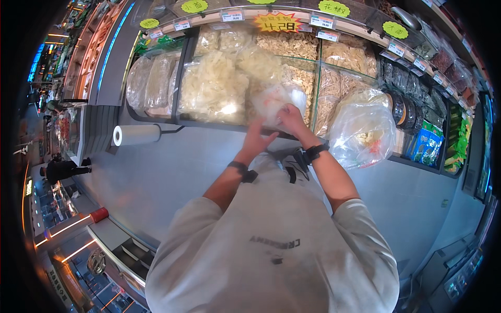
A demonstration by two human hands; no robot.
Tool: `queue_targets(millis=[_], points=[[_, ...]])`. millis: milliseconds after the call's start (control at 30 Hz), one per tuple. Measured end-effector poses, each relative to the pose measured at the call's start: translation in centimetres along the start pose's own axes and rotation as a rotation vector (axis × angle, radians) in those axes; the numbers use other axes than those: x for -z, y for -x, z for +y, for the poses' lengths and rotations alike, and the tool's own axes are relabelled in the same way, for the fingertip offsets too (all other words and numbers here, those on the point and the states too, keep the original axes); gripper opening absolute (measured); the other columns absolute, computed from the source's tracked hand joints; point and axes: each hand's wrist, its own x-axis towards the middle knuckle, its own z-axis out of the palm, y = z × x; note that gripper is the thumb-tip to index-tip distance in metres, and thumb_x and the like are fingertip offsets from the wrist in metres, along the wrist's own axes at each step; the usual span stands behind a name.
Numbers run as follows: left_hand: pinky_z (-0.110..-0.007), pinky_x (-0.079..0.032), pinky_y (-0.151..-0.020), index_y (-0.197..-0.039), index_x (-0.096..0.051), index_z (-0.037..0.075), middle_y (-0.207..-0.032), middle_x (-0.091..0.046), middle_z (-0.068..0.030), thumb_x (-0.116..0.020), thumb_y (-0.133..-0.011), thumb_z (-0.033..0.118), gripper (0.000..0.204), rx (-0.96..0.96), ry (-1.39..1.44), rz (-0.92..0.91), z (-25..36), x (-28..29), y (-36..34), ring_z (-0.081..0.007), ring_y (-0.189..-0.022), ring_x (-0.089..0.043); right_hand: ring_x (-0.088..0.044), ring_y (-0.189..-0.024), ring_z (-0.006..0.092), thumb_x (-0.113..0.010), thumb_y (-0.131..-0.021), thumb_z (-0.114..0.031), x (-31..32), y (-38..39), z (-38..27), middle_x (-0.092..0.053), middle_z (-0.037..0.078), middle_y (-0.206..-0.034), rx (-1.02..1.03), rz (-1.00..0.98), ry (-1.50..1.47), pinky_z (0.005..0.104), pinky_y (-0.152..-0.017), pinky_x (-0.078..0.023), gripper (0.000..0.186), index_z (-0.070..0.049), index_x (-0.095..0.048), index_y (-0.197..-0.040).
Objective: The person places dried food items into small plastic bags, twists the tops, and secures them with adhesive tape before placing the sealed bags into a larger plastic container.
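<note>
My right hand (pixel 290 120) is closed on a crumpled translucent plastic bag (pixel 271 99) with red print, held over the front of the display bins. My left hand (pixel 257 138) is just below and left of the bag, fingers apart; whether its fingertips touch the bag is unclear. Behind them lie pale, flaky dried goods in clear bags (pixel 211 91) and loose beige pieces (pixel 298 78). Right of my right hand, a large clear bag (pixel 360 120) with pale pieces inside rests over the bins' front.
A white roll (pixel 136 134) on a holder is at the front left, beside stepped grey shelving (pixel 91 128). Dark packages (pixel 402 83) and blue packets (pixel 429 143) fill the right bins. A person in dark clothing (pixel 62 169) is at the far left.
</note>
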Motion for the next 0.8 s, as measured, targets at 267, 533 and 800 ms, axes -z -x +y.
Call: queue_targets(millis=[267,533,800], points=[[-0.048,-0.047,-0.098,-0.137,-0.05,0.002,-0.13,-0.059,-0.0224,-0.082,-0.076,0.031,0.075,-0.237,-0.173,0.104,2.6,-3.5,-4.8,-0.0395,-0.119,-0.058,-0.064,-0.081,0.0136,-0.056,-0.091,-0.01,5.0,4.1,-6.9,-0.064,0.004,-0.09,-0.003,-0.128,-0.569,0.0288,-0.07,-0.054,0.009,-0.004,-0.059,-0.097],[-0.048,-0.049,-0.091,-0.128,-0.056,0.008,-0.112,-0.067,-0.0196,-0.075,-0.08,0.041,0.061,0.069,-0.563,-0.467,3.7,-5.5,-4.9,-0.0344,-0.106,-0.064,-0.058,-0.075,0.0126,-0.054,-0.091,-0.007,15.9,8.2,-9.4,-0.058,0.002,-0.085,0.137,0.091,-0.818,0.0274,-0.066,-0.048,0.008,-0.009,-0.057,-0.099],[-0.049,-0.046,-0.098,-0.136,-0.049,0.004,-0.131,-0.059,-0.0191,-0.074,-0.082,0.037,0.068,-0.199,-0.268,-0.178,4.0,-11.0,-4.7,-0.0387,-0.119,-0.056,-0.06,-0.074,0.0171,-0.051,-0.09,-0.004,25.0,13.7,-5.2,-0.056,0.004,-0.083,0.178,0.298,-1.04,0.0299,-0.065,-0.052,0.017,-0.008,-0.05,-0.106]])
